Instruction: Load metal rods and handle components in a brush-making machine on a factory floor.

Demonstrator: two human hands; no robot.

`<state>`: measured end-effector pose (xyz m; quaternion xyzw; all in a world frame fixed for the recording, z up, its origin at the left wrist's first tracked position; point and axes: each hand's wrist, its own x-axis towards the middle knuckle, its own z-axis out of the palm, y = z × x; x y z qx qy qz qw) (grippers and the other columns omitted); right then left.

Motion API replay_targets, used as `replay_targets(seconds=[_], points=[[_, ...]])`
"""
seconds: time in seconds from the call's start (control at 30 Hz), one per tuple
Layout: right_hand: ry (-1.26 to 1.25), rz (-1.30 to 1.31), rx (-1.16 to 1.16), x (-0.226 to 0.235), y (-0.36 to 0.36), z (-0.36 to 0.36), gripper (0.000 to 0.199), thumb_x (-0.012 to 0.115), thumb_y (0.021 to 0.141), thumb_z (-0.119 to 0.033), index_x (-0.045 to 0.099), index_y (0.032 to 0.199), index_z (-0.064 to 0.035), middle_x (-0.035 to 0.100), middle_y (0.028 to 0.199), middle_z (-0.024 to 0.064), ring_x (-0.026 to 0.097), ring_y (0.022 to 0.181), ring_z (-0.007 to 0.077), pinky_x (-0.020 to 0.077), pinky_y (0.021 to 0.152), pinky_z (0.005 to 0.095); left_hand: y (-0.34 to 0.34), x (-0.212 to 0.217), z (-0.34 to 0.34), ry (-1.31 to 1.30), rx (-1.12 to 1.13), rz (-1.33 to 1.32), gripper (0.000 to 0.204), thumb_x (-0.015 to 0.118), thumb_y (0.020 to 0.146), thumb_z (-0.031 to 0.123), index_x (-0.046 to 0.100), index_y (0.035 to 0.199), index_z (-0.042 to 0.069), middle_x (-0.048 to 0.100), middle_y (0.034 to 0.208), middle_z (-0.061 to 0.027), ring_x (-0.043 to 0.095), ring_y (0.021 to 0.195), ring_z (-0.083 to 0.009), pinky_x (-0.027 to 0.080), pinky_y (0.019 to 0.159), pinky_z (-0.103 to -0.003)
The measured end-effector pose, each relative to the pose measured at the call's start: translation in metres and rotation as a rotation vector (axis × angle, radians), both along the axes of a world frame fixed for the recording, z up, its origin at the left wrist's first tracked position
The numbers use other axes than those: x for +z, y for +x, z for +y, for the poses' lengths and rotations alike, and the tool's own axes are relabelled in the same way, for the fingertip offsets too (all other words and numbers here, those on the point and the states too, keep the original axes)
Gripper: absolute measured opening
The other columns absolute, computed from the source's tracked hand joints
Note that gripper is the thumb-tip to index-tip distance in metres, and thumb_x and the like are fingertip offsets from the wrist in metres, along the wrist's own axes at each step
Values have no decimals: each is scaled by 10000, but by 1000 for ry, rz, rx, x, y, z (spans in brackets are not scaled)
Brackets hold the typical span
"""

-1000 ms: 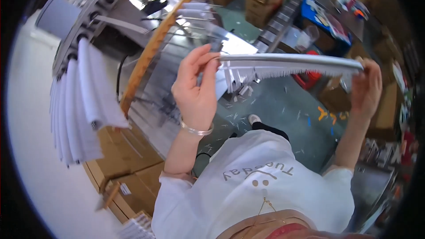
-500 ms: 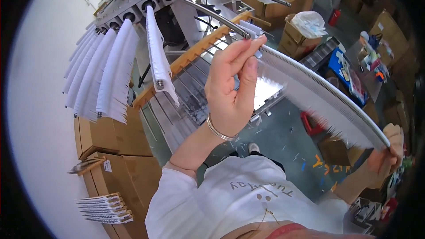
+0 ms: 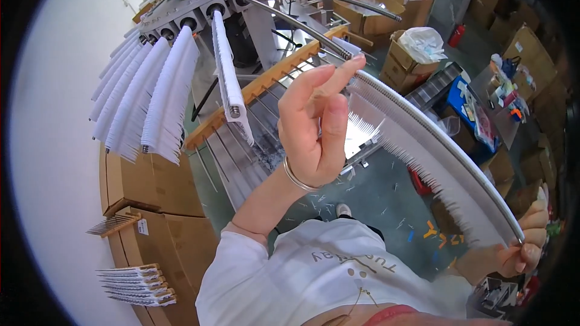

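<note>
Stretched between my hands is a long metal rod (image 3: 450, 140) lined with a dense row of thin white pieces that hang below it. At its lower right end, my right hand (image 3: 524, 247) is closed on the rod tip. My left hand (image 3: 314, 118) is raised at the rod's other end, a fingertip touching where it meets the spring-like tip of a bare rod (image 3: 296, 22) on the machine. The left thumb stands apart from those fingers. Left of that hand, a rod filled with white pieces (image 3: 226, 66) sticks out from the machine (image 3: 199, 3).
More filled rods (image 3: 172, 87) fan out at the left. A wooden rack with metal pins (image 3: 266, 81) lies behind my left hand. Cardboard boxes (image 3: 157, 187) stand at the left, with stacked pin racks (image 3: 136, 284). A blue crate (image 3: 468, 108) and open cartons are on the right.
My right hand and the held rod's lower end have shifted slightly down and left. My left thumb has moved down, away from the rod. The view has shifted a little.
</note>
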<state>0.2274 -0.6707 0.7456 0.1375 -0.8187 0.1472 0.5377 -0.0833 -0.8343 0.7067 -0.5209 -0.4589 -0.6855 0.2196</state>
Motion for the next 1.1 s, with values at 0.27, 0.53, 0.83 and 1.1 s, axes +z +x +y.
replay_targets(seconds=[0.27,0.53,0.83,1.1], points=[[191,-70,-148,16,-15,-13,277,423,940,-446,537,1044,-216,460,730,-46,408,659,132,253,625,381,-16,11,5,0,138,54,281,378,979,145,335,1227,19,630,1106,-184,336,554,-18,313,534,-148],[356,-116,-159,26,-25,-32,255,457,936,-350,540,1000,-118,535,731,27,476,618,175,309,608,409,-28,12,-6,-152,432,279,393,474,947,169,347,1259,-34,604,1157,-184,583,997,-279,453,870,-324],[269,-161,-91,33,-99,-39,197,618,837,-285,608,886,-94,604,789,53,559,652,229,365,665,430,-18,-34,-2,10,214,43,406,393,973,216,284,1299,2,326,1386,-258,328,1303,-316,215,1079,-409],[451,-125,26,55,-197,-41,226,712,731,-165,660,908,-35,617,753,57,576,690,214,380,731,376,4,-48,-24,-134,320,-12,426,520,912,204,348,1231,-19,323,1366,-267,324,1261,-403,229,1045,-456]])
